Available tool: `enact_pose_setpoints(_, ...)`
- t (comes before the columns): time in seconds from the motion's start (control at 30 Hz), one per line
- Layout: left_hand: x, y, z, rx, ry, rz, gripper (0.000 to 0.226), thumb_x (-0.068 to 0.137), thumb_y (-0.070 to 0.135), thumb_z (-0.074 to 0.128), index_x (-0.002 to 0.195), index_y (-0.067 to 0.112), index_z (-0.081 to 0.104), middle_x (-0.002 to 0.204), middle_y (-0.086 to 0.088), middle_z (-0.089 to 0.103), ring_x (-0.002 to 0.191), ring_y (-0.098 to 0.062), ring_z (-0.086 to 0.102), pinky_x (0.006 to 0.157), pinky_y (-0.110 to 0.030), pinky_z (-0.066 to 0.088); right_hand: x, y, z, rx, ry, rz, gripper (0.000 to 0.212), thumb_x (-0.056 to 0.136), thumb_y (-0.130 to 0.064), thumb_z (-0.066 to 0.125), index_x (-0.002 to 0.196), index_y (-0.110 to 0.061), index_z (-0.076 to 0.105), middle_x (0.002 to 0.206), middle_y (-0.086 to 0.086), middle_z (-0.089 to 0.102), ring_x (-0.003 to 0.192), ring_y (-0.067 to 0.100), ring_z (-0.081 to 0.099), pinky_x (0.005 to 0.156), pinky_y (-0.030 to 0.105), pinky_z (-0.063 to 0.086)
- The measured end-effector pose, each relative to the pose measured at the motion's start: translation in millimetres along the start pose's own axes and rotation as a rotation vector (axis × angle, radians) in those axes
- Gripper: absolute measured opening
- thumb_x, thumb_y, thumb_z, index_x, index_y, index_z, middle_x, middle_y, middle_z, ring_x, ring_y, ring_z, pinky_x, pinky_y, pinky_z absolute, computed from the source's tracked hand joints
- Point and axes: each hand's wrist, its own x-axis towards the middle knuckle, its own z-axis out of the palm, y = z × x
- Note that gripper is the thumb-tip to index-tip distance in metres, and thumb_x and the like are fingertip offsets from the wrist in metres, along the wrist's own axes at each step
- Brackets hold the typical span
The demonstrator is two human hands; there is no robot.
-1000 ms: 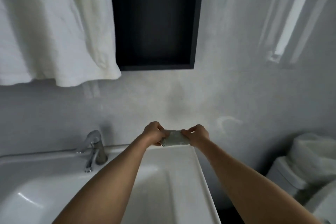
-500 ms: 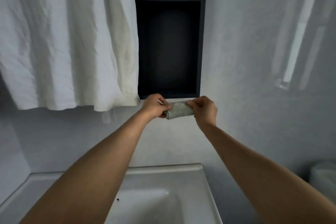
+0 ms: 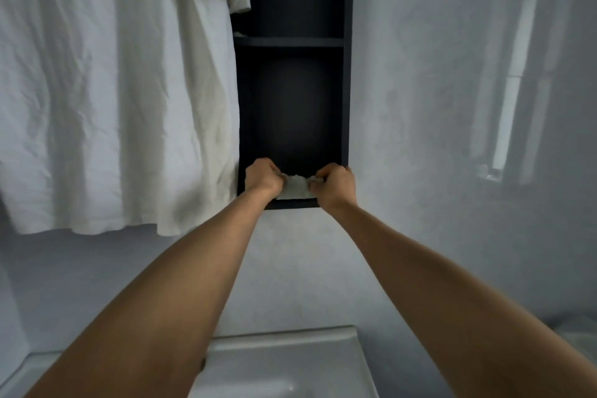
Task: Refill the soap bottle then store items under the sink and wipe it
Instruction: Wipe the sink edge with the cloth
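Both hands, left hand (image 3: 262,178) and right hand (image 3: 334,186), grip a cloth (image 3: 296,187) at the dark shelf (image 3: 292,203).

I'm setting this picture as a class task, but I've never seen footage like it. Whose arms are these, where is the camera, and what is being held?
There is no machine here. The picture comes from a wide-angle camera worn on a person's head, so the two bare arms reaching forward are that person's own. The left hand and right hand each pinch one end of a small grey cloth, at the front edge of a dark open wall shelf. I cannot tell whether the cloth rests on the shelf. A white shirt hangs to the left, and a white sink shows below.
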Motion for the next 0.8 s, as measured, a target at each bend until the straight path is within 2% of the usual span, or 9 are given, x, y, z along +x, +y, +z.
enact_pose_setpoints(0.13, 16, -1, 10, 0.047, -0.029, 0.009, 0.01, 0.087, 0.012, 0.064, 0.094, 0.004, 0.065, 0.103, -0.013, 0.066, 0.091, -0.026, 0.063, 0.074, -0.028, 0.051, 13, -1, 8, -0.197, -0.004, -0.007, 0.018, 0.088, -0.013, 0.059, 0.104, -0.009, 0.066, 0.112, 0.013, 0.056, 0.091, 0.03, 0.059, 0.083, 0.037, 0.053)
enact_pose_setpoints(0.2, 21, -5, 18, 0.091, -0.043, 0.001, 0.008, 0.087, 0.011, 0.065, 0.089, 0.003, 0.064, 0.099, -0.014, 0.067, 0.087, -0.026, 0.063, 0.076, -0.031, 0.055, 16, 1, 12, -0.313, -0.041, -0.021, 0.018, 0.089, -0.012, 0.057, 0.104, -0.007, 0.066, 0.108, 0.013, 0.06, 0.09, 0.03, 0.061, 0.078, 0.034, 0.052)
enact_pose_setpoints(0.33, 24, -18, 29, 0.162, -0.071, -0.03, 0.018, 0.086, 0.012, 0.067, 0.099, 0.001, 0.066, 0.103, -0.016, 0.066, 0.094, -0.03, 0.065, 0.082, -0.038, 0.056, 13, 6, 16, -0.462, -0.072, -0.06, 0.019, 0.091, -0.012, 0.057, 0.107, -0.004, 0.062, 0.107, 0.013, 0.059, 0.092, 0.029, 0.06, 0.072, 0.031, 0.046)
enact_pose_setpoints(0.63, 26, -23, 30, 0.12, -0.034, -0.027, 0.012, 0.084, 0.012, 0.067, 0.093, 0.005, 0.068, 0.106, -0.013, 0.068, 0.099, -0.029, 0.063, 0.081, -0.03, 0.05, 16, 8, 23, -0.572, -0.046, -0.106, 0.025, 0.093, -0.01, 0.052, 0.117, -0.002, 0.056, 0.121, 0.013, 0.051, 0.109, 0.031, 0.053, 0.084, 0.038, 0.047)
enact_pose_setpoints(0.8, 22, -21, 29, 0.128, -0.032, -0.025, 0.025, 0.087, 0.016, 0.065, 0.109, 0.006, 0.063, 0.119, -0.015, 0.063, 0.112, -0.032, 0.059, 0.094, -0.035, 0.049, 13, 9, 23, -0.607, -0.025, -0.129, 0.025, 0.094, -0.014, 0.051, 0.116, -0.007, 0.058, 0.121, 0.011, 0.051, 0.106, 0.028, 0.054, 0.078, 0.034, 0.044)
